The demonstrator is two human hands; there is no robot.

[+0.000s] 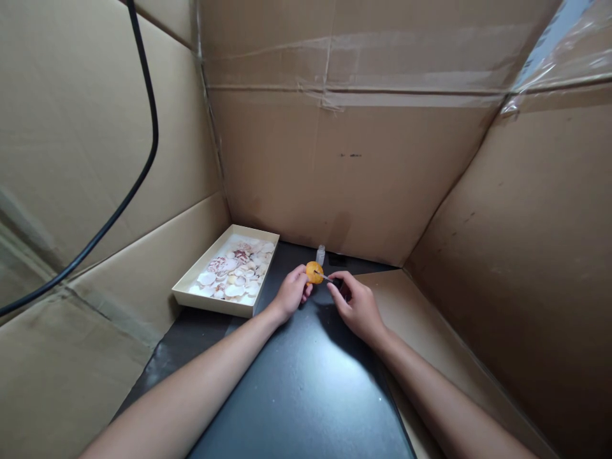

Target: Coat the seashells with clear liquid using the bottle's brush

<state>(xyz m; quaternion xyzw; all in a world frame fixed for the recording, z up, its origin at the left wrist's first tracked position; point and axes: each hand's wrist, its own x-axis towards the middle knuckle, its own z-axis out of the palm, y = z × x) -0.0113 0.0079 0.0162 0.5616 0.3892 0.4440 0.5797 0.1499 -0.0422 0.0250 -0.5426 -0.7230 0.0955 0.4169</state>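
Observation:
My left hand [292, 292] is closed on the edge of a round orange shell [313, 271], holding it up above the dark tabletop [291, 376]. Pinched between the fingers of my right hand [354, 302] is a small applicator brush [324, 276] with a thin pale stem and a dark cap. Its tip meets the face of the shell near the middle. Whether it leaves anything there is too small to see. Just behind the shell stands a small clear bottle [320, 255], upright and without a cap.
A shallow cream box [215, 307] with many pale and reddish shells [234, 271] lies left of my hands. Cardboard walls [363, 191] enclose the back and sides. A flat cardboard sheet [406, 306] lies at right. A black cable [152, 121] hangs at left.

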